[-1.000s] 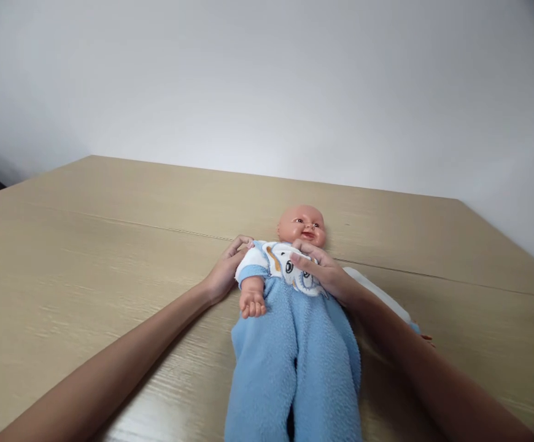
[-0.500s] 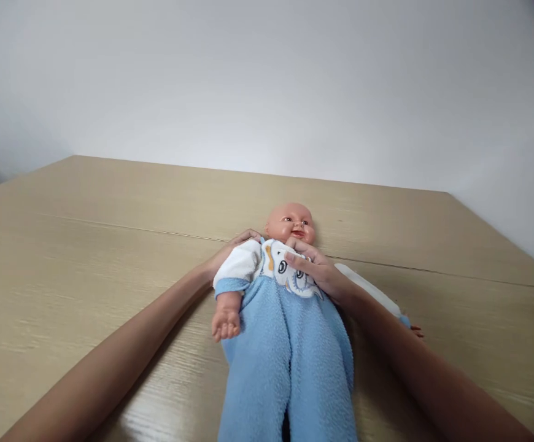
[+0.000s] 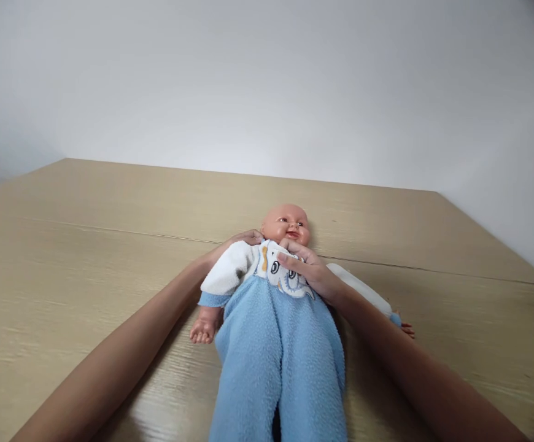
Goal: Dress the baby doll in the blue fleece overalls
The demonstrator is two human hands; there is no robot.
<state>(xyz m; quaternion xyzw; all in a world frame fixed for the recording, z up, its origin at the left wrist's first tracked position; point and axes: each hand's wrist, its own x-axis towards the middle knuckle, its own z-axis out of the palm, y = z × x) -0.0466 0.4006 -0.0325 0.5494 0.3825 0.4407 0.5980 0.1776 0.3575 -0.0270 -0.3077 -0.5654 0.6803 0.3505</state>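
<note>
A baby doll (image 3: 286,224) lies on its back in a blue and white fleecy suit (image 3: 271,344) with a cartoon face on the chest. My left hand (image 3: 247,238) is at the doll's neck and shoulder on the left, its fingers pressed together at the collar, partly behind the white sleeve (image 3: 225,270). Across the upper chest rests my right hand (image 3: 301,261), its fingers bent at the collar under the chin and its thumb on the printed face. What fabric lies between the fingertips is too small to tell exactly.
The doll lies on a wooden table (image 3: 110,196) with a thin seam running across it. Behind the table's far edge stands a pale wall (image 3: 267,86). The doll's other arm stretches out to the right, beside my right forearm.
The doll's arm on the left has swung outward and down, away from the body. The whole view has shifted slightly. Both hands remain at the collar.
</note>
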